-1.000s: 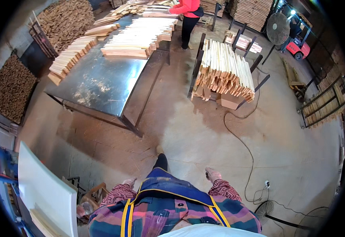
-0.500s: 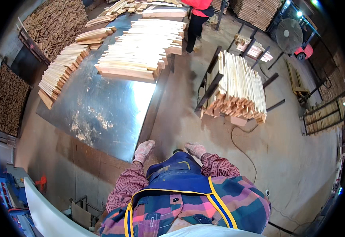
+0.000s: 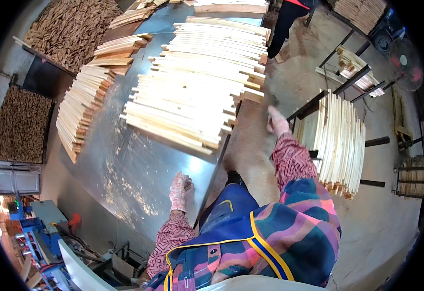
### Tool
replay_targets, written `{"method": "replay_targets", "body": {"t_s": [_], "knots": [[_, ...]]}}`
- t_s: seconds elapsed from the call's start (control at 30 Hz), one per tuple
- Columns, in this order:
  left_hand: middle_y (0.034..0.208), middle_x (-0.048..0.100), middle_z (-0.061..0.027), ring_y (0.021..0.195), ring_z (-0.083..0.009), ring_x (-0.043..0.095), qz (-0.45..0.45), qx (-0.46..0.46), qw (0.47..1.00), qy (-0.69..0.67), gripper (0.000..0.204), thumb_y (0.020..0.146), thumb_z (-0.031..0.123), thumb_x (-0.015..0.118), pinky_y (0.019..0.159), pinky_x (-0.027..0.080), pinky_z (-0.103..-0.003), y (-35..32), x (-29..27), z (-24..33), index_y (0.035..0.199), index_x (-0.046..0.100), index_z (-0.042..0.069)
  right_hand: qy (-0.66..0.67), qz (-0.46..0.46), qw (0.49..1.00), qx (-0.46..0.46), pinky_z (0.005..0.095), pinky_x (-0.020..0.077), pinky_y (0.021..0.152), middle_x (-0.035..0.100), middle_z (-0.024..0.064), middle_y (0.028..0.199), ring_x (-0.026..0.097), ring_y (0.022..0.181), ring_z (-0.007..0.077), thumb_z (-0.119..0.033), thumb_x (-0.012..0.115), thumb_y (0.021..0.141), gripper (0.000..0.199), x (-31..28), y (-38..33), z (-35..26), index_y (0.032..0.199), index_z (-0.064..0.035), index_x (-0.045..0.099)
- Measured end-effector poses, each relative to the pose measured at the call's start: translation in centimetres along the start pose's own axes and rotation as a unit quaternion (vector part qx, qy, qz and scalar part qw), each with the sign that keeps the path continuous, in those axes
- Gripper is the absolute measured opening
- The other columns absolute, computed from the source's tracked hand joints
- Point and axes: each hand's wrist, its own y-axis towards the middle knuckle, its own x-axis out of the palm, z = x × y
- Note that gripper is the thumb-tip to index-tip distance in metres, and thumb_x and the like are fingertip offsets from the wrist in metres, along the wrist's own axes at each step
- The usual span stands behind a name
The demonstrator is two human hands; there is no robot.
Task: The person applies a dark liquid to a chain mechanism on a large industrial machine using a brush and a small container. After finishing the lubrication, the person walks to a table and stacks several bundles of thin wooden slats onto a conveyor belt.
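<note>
My left hand (image 3: pixel 180 190), in a pale knitted glove, is over the bare near part of the metal table (image 3: pixel 149 157). Its fingers are curled in, and no object shows in them. My right hand (image 3: pixel 277 121), gloved alike, reaches forward between the table and the wood rack on the right, fingers partly stretched and holding nothing visible. Ahead of my left hand lies a broad stack of wooden strips (image 3: pixel 192 87) with uneven ends. The rack's stack of wooden strips (image 3: pixel 340 145) is nearest my right hand; neither hand touches wood.
A narrower row of strips (image 3: pixel 85 102) lines the table's left side. Sawdust (image 3: pixel 124 184) is scattered on the metal. Dark rack posts (image 3: pixel 377 141) jut out at the right. Another person (image 3: pixel 287 24) stands beyond the table; blue machinery (image 3: pixel 37 237) is at lower left.
I have moved forward and the table and its stack are nearer. My right arm has reached out ahead to the right; my left hand has come over the table's near part.
</note>
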Motion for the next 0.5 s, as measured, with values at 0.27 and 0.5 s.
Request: {"method": "replay_targets", "body": {"t_s": [0.27, 0.5], "knots": [[0.103, 0.066, -0.0048, 0.082, -0.0119, 0.064, 0.034, -0.014, 0.999, 0.036, 0.061, 0.095, 0.035, 0.066, 0.073, 0.054, -0.026, 7.1, 4.1, 4.2, 0.147, 0.047, 0.009, -0.095, -0.009, 0.959, -0.268, 0.0372, 0.0406, 0.108, 0.054, 0.0120, 0.144, 0.053, 0.129, 0.0282, -0.040, 0.053, 0.101, 0.054, 6.4, 14.4, -14.1, 0.143, -0.0061, 0.053], [0.126, 0.067, -0.0164, 0.111, -0.0236, 0.065, 0.146, 0.099, 0.969, 0.170, 0.071, 0.095, 0.046, 0.066, 0.091, 0.055, -0.036, 10.2, 4.4, 4.6, 0.151, 0.043, 0.008, 0.115, -0.037, 0.985, -0.126, 0.0332, 0.0459, 0.099, 0.063, 0.0079, 0.127, 0.057, 0.112, 0.0229, -0.036, 0.057, 0.101, 0.044, 10.2, 5.0, -14.3, 0.135, -0.0074, 0.060]]}}
